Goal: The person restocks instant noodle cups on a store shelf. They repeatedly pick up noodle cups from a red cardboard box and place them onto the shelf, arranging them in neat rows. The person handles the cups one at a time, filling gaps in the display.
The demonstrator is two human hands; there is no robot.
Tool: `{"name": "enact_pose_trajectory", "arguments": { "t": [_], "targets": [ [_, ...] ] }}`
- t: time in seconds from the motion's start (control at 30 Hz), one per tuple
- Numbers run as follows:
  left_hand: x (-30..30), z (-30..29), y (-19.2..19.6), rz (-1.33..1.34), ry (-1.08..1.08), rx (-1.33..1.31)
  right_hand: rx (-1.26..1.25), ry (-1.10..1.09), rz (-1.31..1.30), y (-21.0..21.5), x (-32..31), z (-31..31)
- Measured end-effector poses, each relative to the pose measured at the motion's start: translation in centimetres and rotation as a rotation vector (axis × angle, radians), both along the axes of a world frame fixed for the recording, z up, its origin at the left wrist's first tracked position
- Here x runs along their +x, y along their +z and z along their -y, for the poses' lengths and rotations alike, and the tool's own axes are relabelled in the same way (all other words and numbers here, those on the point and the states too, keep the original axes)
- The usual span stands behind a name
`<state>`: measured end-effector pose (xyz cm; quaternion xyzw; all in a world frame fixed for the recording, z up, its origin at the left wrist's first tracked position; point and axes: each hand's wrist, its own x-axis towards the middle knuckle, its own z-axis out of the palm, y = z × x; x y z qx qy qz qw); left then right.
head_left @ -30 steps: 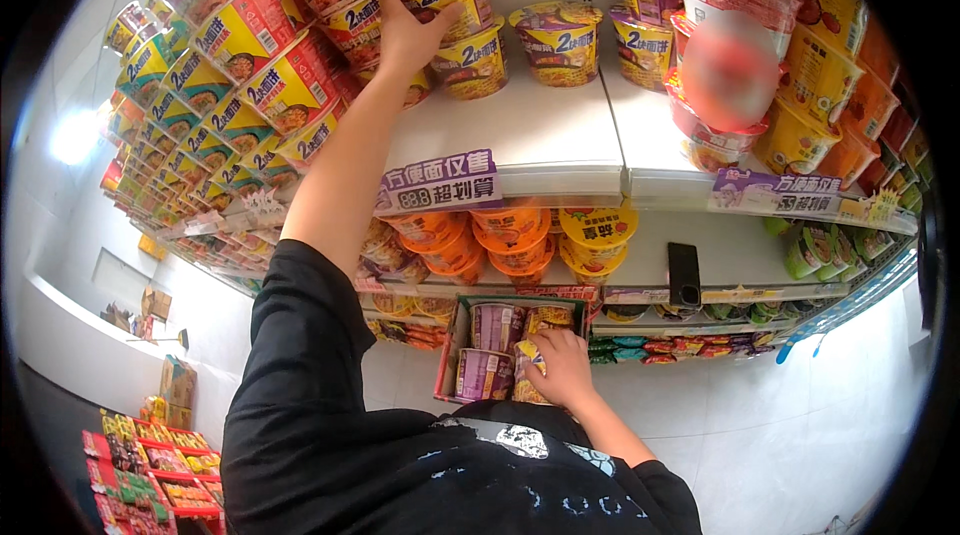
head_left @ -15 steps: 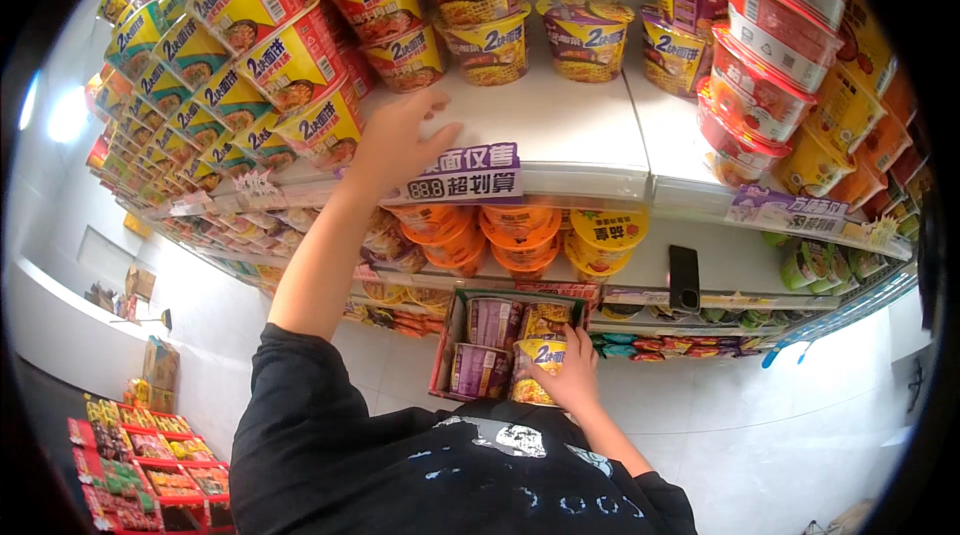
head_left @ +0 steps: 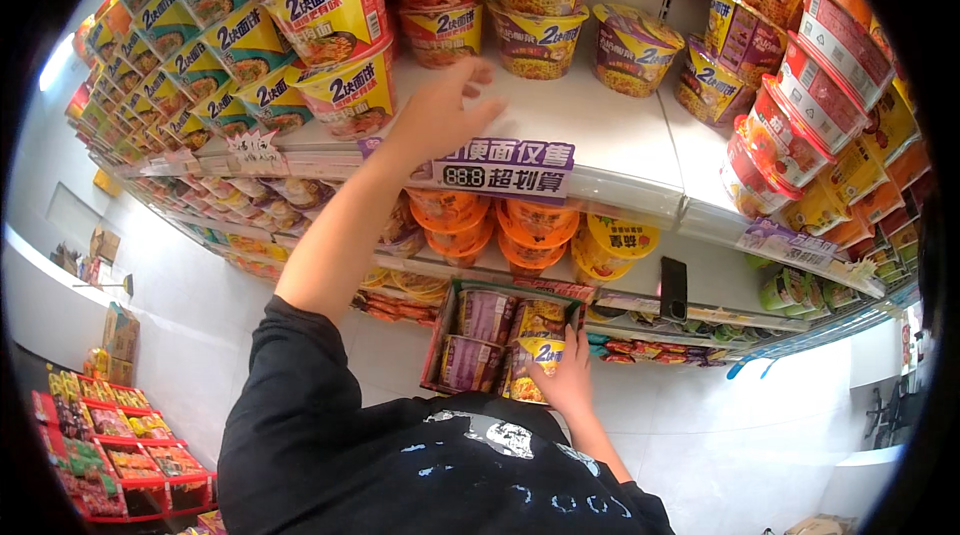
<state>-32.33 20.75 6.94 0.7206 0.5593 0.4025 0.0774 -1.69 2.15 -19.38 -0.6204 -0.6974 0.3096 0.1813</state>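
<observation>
Noodle bowl (head_left: 538,367): yellow-lidded, in the cardboard tray (head_left: 437,335) held against my chest, below the shelves.
Right hand (head_left: 568,382): fingers curled round that bowl's right side, gripping it.
Left hand (head_left: 440,115): raised to the top shelf (head_left: 600,135), fingers spread and loosely open, holding nothing; it hovered over the bare white shelf just in front of the stacked bowls (head_left: 345,55).
Tray contents: purple-lidded bowls (head_left: 484,315) beside the yellow one.
Risk: tray looked propped only by my body; judged that lifting the bowl could tip it.
Risk: left hand near the tilted stack; a knock might topple bowls.
</observation>
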Motion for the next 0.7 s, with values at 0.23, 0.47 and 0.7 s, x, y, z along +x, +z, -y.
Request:
{"name": "enact_pose_trajectory", "arguments": {
  "t": [0.23,0.47,0.7],
  "targets": [
    [0.7,-10.0,5.0,0.207,0.114,0.271,0.041,-0.056,-0.005,-0.3,-0.6,0.6],
    [3.2,-14.7,5.1,0.312,0.214,0.13,0.089,-0.096,-0.006,-1.3,-0.8,0.9],
    [3.0,-16.0,4.5,0.326,0.185,0.163,-0.03,-0.096,-0.027,1.0,-1.2,0.7]
  ]
}}
